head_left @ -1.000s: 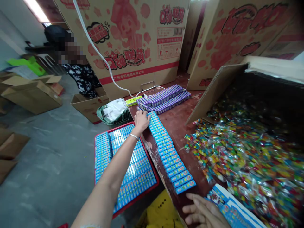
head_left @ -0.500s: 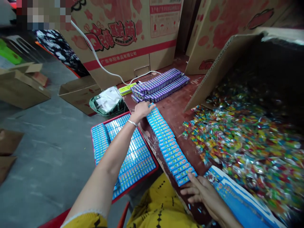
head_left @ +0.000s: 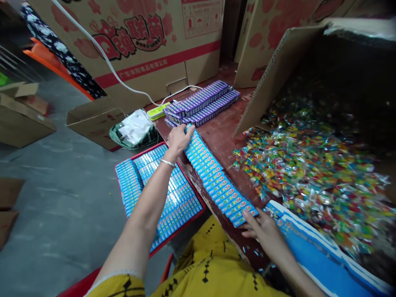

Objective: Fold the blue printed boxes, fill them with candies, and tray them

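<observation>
A long row of small blue boxes (head_left: 213, 175) lies along the brown table's edge. My left hand (head_left: 180, 138), a silver bangle on its wrist, grips the far end of that row. At the near end my right hand (head_left: 261, 227) has its thumb on the last box, with the other fingers curled beside and partly under it. Left of the row, below table height, a red-rimmed tray (head_left: 202, 205) is packed with rows of similar blue boxes (head_left: 170, 181). My left forearm hides part of the tray.
Purple boxes (head_left: 201, 103) are stacked in rows behind my left hand, near a yellow-green power strip (head_left: 157, 111). Colourful wrapped candies (head_left: 309, 177) spill from a tipped carton (head_left: 269, 78) at right. A blue printed sheet (head_left: 321, 247) lies before them. Large cartons (head_left: 145, 70) stand behind.
My right hand has closed in on the near end of the row, its fingers less spread. My left hand stays at the far end. The whole view has shifted slightly.
</observation>
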Demonstrator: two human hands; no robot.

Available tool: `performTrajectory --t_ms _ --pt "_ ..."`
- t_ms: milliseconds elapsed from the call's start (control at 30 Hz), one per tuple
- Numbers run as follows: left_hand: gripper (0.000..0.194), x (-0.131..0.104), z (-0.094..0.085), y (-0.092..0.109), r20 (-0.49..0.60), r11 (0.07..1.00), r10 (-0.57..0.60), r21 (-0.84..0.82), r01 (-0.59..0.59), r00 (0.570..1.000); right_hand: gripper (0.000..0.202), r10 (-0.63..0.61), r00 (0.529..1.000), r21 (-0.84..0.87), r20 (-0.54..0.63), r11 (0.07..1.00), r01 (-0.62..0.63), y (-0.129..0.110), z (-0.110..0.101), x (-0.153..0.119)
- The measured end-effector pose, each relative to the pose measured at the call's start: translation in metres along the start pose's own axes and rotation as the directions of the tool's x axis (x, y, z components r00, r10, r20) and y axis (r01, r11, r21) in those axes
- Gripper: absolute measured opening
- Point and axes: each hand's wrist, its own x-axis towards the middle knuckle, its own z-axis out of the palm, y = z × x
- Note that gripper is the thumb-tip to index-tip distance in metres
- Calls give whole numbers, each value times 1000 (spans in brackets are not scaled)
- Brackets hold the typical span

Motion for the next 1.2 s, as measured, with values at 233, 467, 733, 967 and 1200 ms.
performTrajectory --t_ms 233,467,733,967,1200 --pt "41 -8 11 2 -259 871 -107 -491 -36 960 34 -321 931 -352 -172 903 246 1 -5 -5" --pt "37 -28 36 -24 -191 789 -207 -612 48 959 41 -322 932 -347 -167 904 250 10 -8 -1" --pt "36 -17 22 -34 -200 774 -159 -633 -4 967 89 -220 972 -123 -82 970 210 11 -18 -11" --pt "39 -17 30 -38 -191 792 -132 -611 -12 973 72 -303 951 -210 -62 935 285 6 -10 -11" --pt "43 -27 38 -29 -243 818 -129 -574 -36 961 57 -368 930 -204 -2 910 360 2 -6 3"
